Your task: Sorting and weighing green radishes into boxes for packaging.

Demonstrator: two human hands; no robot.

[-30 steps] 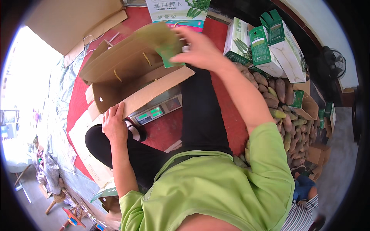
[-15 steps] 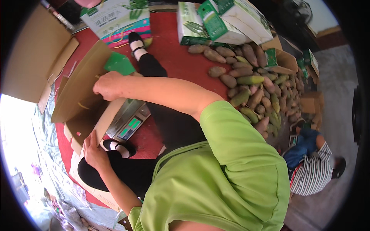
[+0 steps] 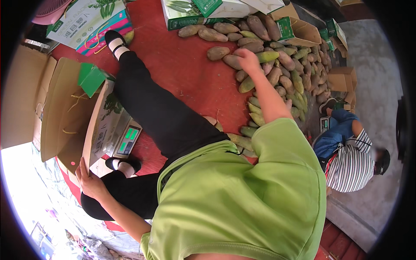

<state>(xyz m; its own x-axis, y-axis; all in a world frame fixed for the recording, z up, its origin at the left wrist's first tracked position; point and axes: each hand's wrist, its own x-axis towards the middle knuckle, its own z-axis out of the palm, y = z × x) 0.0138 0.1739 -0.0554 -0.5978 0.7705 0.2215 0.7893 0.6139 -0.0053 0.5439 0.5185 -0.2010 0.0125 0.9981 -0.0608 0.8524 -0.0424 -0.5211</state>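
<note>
My left hand (image 3: 91, 181) grips the near edge of an open cardboard box (image 3: 93, 125), thumb on one side of the wall. The box has a green flap (image 3: 92, 79) and yellow cord handles inside. It rests on or against a digital scale (image 3: 127, 141) with a lit green display. Stretched out to the right, my right hand (image 3: 250, 63) is over the heap of long root vegetables that look like radishes (image 3: 286, 82), some green, some muddy brown. It is nearest a brown radish (image 3: 232, 62); its fingers are blurred, so whether they hold one is unclear.
Printed cartons (image 3: 91, 21) stand at the far left, and more white-green ones (image 3: 225, 9) at the far middle. Small open boxes (image 3: 303, 32) border the heap. A person in a striped shirt (image 3: 349, 167) crouches at the right beside another scale. My legs (image 3: 169, 108) straddle the red floor covering.
My right hand has left the box and swung right to the radish heap. The left hand stays on the box edge. The view has shifted to the right.
</note>
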